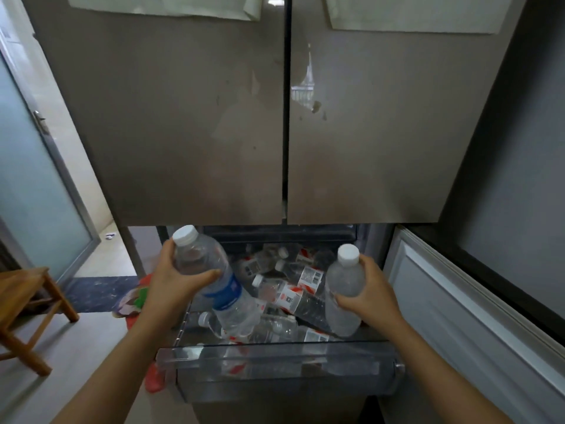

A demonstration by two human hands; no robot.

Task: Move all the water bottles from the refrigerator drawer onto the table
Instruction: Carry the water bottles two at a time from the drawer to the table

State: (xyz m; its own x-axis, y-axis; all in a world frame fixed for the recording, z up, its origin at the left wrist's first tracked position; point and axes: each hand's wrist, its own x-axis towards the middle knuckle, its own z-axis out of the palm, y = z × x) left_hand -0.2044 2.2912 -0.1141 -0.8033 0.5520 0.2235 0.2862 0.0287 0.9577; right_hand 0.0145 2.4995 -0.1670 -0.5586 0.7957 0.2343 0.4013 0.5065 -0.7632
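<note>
The refrigerator drawer (275, 359) is pulled out below the two shut upper doors, its clear bin holding several water bottles (293, 289) lying in a heap, most with red and white labels. My left hand (175, 278) grips a clear bottle with a blue label (214, 280) and a white cap, tilted above the left side of the bin. My right hand (370, 290) holds a plain clear bottle (344, 289), roughly upright, over the bin's right side. No table is in view.
The open lower door panel (458, 316) stands out on the right. A wooden stool (24, 304) is at the left on the floor. A red and green bag (136, 298) lies beside the drawer. A frosted glass door (27, 179) stands ajar at far left.
</note>
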